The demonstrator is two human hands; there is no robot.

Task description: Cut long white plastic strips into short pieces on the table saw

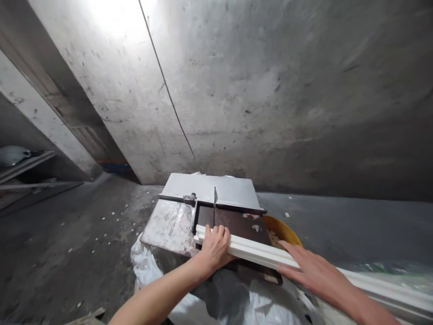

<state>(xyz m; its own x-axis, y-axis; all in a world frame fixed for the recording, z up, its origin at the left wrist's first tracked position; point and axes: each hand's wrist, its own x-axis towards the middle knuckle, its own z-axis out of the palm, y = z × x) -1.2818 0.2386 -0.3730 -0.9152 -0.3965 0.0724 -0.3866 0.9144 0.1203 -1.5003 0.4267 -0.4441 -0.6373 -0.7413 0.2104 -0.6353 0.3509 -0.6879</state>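
A long white moulding strip [260,253] lies aslant across the front of a small table saw. Near the strip's left end, my left hand [216,243] is closed over it, fingers curled on top. My right hand [311,268] holds the same strip farther right, fingers along the far side and thumb on the near side; it is slightly blurred. Just beyond my left hand, the thin saw blade [214,205] stands upright from the dark tabletop [238,223]. The strip's left end rests by a metal guide [195,216], and its right part runs out of view.
A white panel [233,189] forms the back of the saw. Right of it sits a yellow bucket [284,228] with offcuts inside. White plastic bags [145,262] hang around the base. Small white scraps dot the floor [101,243]. A concrete wall [237,99] rises behind, with a cable [169,92] running down.
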